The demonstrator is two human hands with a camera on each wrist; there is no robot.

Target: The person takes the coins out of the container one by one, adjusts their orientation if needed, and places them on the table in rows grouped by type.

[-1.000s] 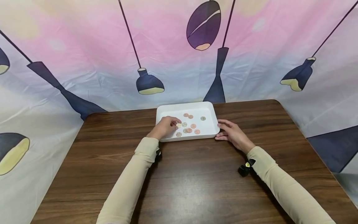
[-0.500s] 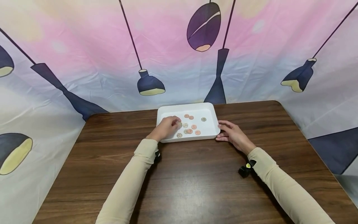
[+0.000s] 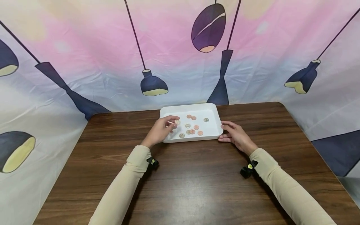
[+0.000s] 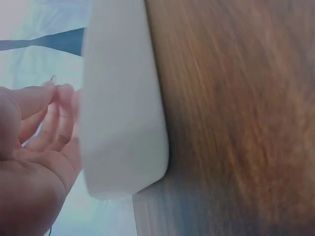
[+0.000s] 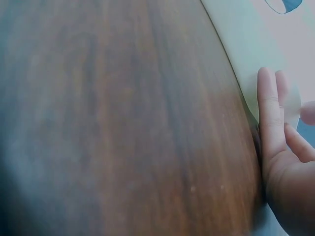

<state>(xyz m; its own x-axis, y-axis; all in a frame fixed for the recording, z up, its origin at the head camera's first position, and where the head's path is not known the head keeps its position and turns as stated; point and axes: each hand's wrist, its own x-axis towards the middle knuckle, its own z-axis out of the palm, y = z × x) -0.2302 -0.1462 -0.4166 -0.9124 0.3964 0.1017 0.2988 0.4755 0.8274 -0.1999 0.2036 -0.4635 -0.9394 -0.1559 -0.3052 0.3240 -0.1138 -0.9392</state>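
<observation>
On the dark brown wood-grain table [image 3: 182, 184], a shallow white rectangular tray [image 3: 191, 139] lies with its long axis running left to right across the person. The right hand [image 3: 235, 136] rests extended fingers against the tray's right end, by the near corner. The left hand [image 3: 158, 130] pinches a pale round metal coin [image 3: 177, 122] over the tray's left part. Flat copper-coloured coins [image 3: 196, 127] and silver-coloured coins [image 3: 187, 126] lie in the tray between the hands, most nearer the left.
</observation>
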